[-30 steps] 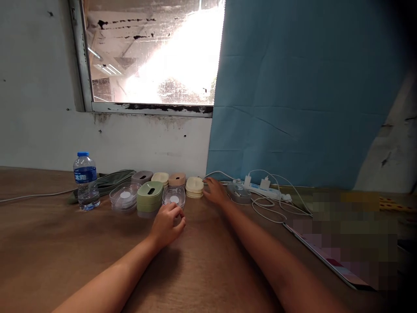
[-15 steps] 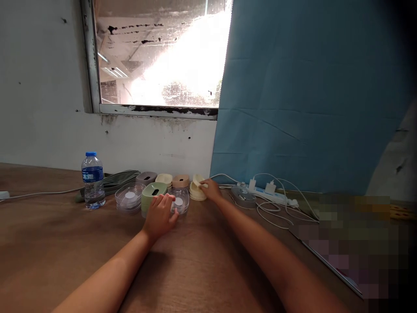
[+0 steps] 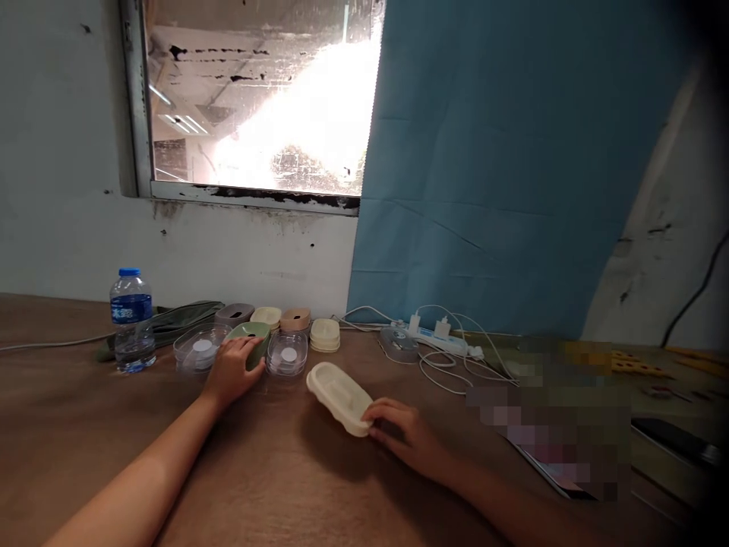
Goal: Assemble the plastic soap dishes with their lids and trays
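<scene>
My right hand (image 3: pixel 407 433) pinches one end of a cream oval plastic tray (image 3: pixel 340 396), holding it tilted above the brown table. A stack of similar cream trays (image 3: pixel 325 334) stands farther back. At the left, my left hand (image 3: pixel 232 371) has its fingers and thumb around the front of a green plastic box (image 3: pixel 254 331), covering much of it. Clear plastic containers stand on both sides of that hand: one stack (image 3: pixel 199 346) to its left, another (image 3: pixel 288 353) to its right.
Behind are grey (image 3: pixel 235 313), cream (image 3: pixel 266 317) and peach boxes (image 3: pixel 295 318). A water bottle (image 3: pixel 131 323) and dark green cloth (image 3: pixel 185 319) lie left. Rightward sit a grey-lidded container (image 3: pixel 399 344), a power strip (image 3: pixel 438 339) with white cables, and a blurred patch.
My right hand has drawn a cream tray off the back stack, toward me and to the right. My left hand has closed in on the green box. The view has turned slightly right.
</scene>
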Tool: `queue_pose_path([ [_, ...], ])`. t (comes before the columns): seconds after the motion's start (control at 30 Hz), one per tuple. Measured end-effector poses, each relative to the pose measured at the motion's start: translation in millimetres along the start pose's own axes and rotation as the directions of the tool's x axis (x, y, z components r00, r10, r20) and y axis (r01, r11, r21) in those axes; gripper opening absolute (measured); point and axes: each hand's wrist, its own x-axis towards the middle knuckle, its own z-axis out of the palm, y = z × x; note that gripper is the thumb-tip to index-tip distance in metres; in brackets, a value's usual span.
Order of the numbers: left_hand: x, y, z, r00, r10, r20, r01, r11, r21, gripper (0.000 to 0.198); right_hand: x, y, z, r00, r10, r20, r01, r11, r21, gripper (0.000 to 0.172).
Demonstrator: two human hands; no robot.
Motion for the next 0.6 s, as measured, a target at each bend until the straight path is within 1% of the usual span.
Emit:
queue_pose_path([
  [0.07, 0, -2, 1.6, 1.000, 0.007, 0.007, -0.006, 1.000, -0.017, 0.036, -3, 1, -6, 0.997, -0.045, 0.057, 0.049, 0.996, -0.073, 0.016],
  [0.17, 0, -7, 5.6, 1.000, 0.015, -0.001, -0.015, 0.998, -0.055, 0.034, 1, 7, -13, 0.996, -0.061, 0.068, 0.071, 0.984, -0.161, 0.016],
  [0.3, 1, -14, 10.1, 1.000, 0.025, -0.020, -0.026, 0.997, -0.078, 0.032, 2, 13, -13, 0.992, -0.057, 0.116, 0.069, 0.992, -0.106, 0.021],
  [0.37, 2, -13, 8.8, 0.998, 0.027, -0.063, -0.032, 0.996, -0.080, 0.032, 2, 14, -13, 0.989, -0.057, 0.138, 0.067, 0.995, -0.074, 0.024],
  [0.43, 3, -5, 3.8, 0.992, 0.021, -0.127, -0.032, 0.996, -0.080, 0.032, 1, 14, -14, 0.988, -0.054, 0.142, 0.062, 0.997, -0.052, 0.027],
  [0.5, 2, 8, -3.9, 0.981, 0.003, -0.196, -0.021, 0.996, -0.089, 0.030, 1, 14, -17, 0.985, -0.064, 0.162, 0.068, 0.997, -0.019, 0.027],
  [0.57, 2, 26, -12.4, 0.971, -0.015, -0.238, -0.022, 0.988, -0.151, 0.028, 0, 14, -20, 0.981, -0.092, 0.174, 0.092, 0.996, 0.007, 0.026],
  [0.6, 1, 37, -16.1, 0.971, -0.019, -0.237, -0.033, 0.977, -0.212, 0.027, 0, 14, -21, 0.983, -0.103, 0.155, 0.103, 0.995, 0.009, 0.027],
])
